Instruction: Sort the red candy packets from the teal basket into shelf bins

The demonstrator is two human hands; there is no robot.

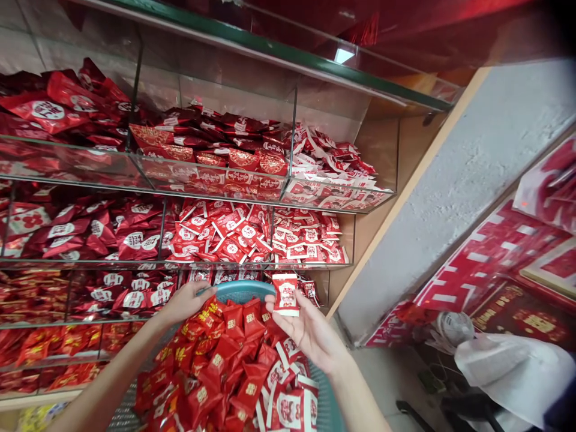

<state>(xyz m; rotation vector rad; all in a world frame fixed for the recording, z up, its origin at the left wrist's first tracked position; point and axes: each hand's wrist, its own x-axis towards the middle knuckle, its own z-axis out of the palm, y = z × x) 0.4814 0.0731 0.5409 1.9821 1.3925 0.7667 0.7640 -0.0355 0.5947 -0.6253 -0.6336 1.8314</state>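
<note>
A teal plastic basket [245,289] full of red candy packets [225,360] is in front of me at the bottom of the view. My left hand [191,300] has its fingers closed over the far left part of the basket's rim. In my right hand [310,330] is one small red-and-white candy packet [286,293], held upright above the basket's far right side with its printed front toward me. Similar red-and-white packets [288,408] lie at the basket's right side, beside plain red ones with gold characters.
Glass-fronted shelves [216,193] with several divided compartments of red wrapped candies rise ahead. A wooden edge panel [405,192] and a grey wall [450,180] stand on the right. Red packaged goods [490,258] and a white plastic bag [513,372] are at the far right.
</note>
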